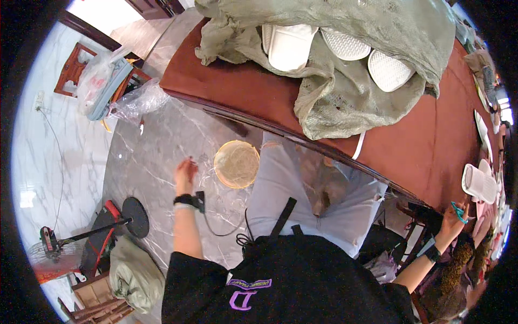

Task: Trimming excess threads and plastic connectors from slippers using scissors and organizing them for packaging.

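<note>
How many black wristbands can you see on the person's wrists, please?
2: one black wristband at the wrist of the left hand, another at the wrist of the right hand; none seems hidden.

Clearances about the brown table [431, 146]: on its right half, I find open passage between the green sack [345, 110] and the white slippers [478, 182] at its right end; below its front edge, a round basket [237, 163] obstructs.

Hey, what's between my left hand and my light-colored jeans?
In the head view, a round yellow-rimmed bin shows between your left hand and your jeans, down on the gray marbled floor.
</note>
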`<state>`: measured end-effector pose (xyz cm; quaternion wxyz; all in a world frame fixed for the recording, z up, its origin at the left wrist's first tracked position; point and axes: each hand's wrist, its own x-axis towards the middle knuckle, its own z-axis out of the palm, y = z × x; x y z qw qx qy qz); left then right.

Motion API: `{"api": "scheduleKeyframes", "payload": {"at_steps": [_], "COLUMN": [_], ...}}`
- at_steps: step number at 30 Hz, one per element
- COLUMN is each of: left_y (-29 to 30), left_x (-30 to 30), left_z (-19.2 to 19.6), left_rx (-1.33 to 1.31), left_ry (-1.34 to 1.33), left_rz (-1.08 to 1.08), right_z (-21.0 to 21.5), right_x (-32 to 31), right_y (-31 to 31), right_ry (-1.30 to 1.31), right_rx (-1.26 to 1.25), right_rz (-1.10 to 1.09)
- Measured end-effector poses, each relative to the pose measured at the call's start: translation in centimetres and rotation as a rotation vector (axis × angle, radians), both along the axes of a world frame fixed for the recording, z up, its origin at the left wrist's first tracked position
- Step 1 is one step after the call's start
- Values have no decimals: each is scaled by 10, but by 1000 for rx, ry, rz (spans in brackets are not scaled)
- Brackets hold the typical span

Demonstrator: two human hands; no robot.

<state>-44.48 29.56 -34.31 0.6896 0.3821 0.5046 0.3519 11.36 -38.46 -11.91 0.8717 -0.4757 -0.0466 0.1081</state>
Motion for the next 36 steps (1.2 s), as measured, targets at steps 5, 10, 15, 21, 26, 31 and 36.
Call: {"api": "scheduleKeyframes", "payload": {"at_steps": [5, 10, 15, 21, 26, 31, 36], "left_y": [41, 22, -22, -31, -21, -55, -18], "left_x": [30, 38, 42, 56, 111, 222, 333], "left_z": [55, 19, -19, -32, 70, 243, 257], "left_rx": [154, 68, -146, 34, 797, 1475, 1557], "left_ry": [296, 46, 174, 871, 586, 431, 527], "left_rz": [-130, -43, -143, -371, 88, -339, -645], "right_z": [-12, -17, -7, -11, 9, -1, 14], "right_x": [-26, -23, -34, -47, -74, -77, -85], "right_y": [43, 50, 51, 65, 105, 117, 137], "right_ry": [-112, -58, -43, -99, -174, -235, -247], "right_rx": [-89, -94, -139, -228, -582, -702, -679], "right_rz": [-180, -255, -277, -286, -119, -196, -108]}}
